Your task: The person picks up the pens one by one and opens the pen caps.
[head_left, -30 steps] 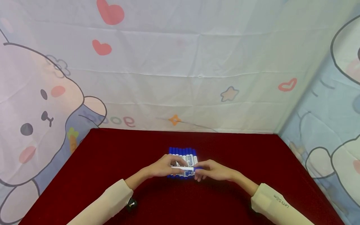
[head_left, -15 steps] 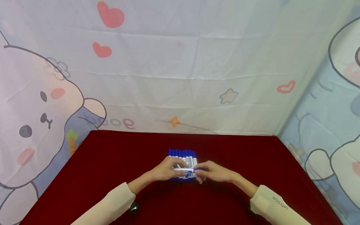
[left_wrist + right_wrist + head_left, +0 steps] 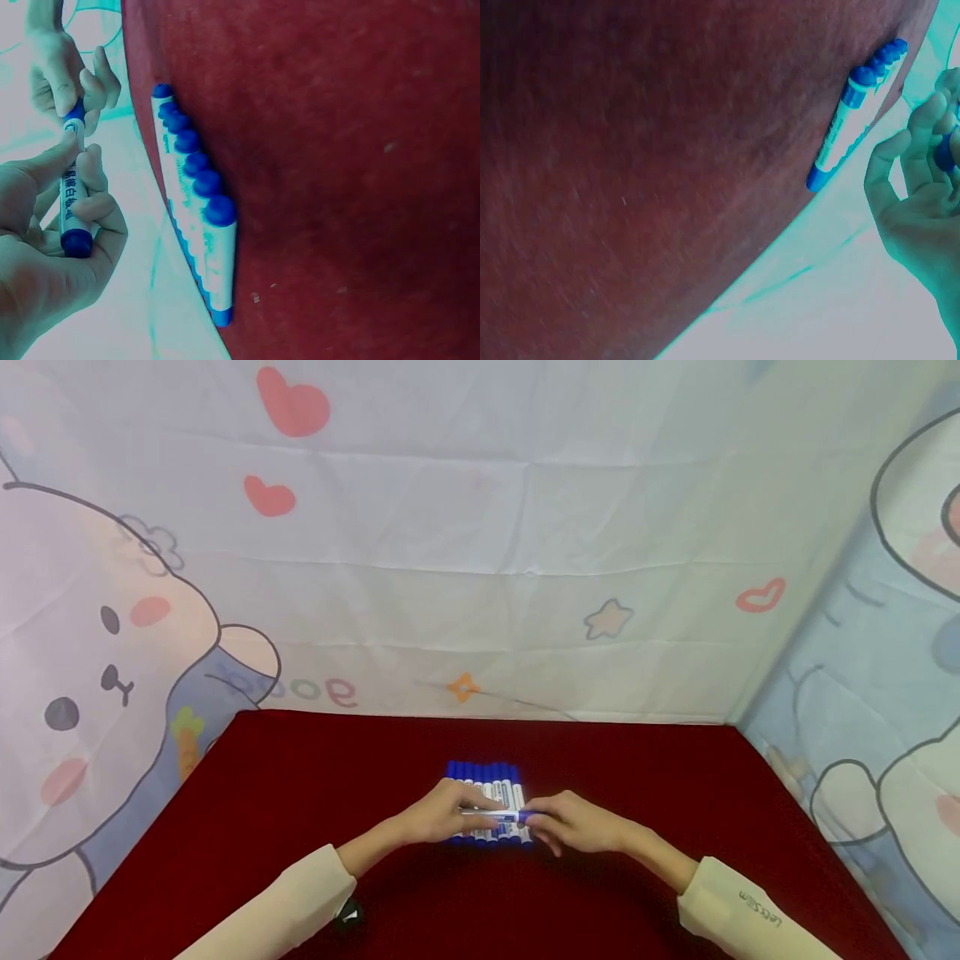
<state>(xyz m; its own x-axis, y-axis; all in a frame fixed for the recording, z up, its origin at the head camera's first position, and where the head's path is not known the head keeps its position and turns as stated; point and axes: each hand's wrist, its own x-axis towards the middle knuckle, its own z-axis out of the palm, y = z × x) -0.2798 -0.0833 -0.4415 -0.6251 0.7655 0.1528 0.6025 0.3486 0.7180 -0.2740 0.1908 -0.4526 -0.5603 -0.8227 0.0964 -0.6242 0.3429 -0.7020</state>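
Observation:
A whiteboard marker [image 3: 501, 817] with a white barrel and blue cap is held sideways above a row of similar markers [image 3: 486, 790]. My left hand [image 3: 438, 812] grips its barrel between thumb and fingers. At the other end, my right hand [image 3: 583, 823] pinches the blue cap with thumb and forefinger, its other fingers loosely bent. Dark printing shows on the barrel of the held marker [image 3: 71, 191] in the left wrist view. Lying side by side, the row's markers [image 3: 219, 247] have blue caps and blue ends; the held marker and left fingers cover part of them.
Dark red cloth [image 3: 480, 902] covers the table under the row. A pale curtain [image 3: 450, 527] with cartoon prints stands behind it, and another curtain [image 3: 847, 635] closes the right side. A small dark object [image 3: 349, 913] shows beside the left sleeve.
The right hand has shifted slightly to the right, still pinching the cap. The left hand keeps its hold on the barrel. The whole head view has dropped a little.

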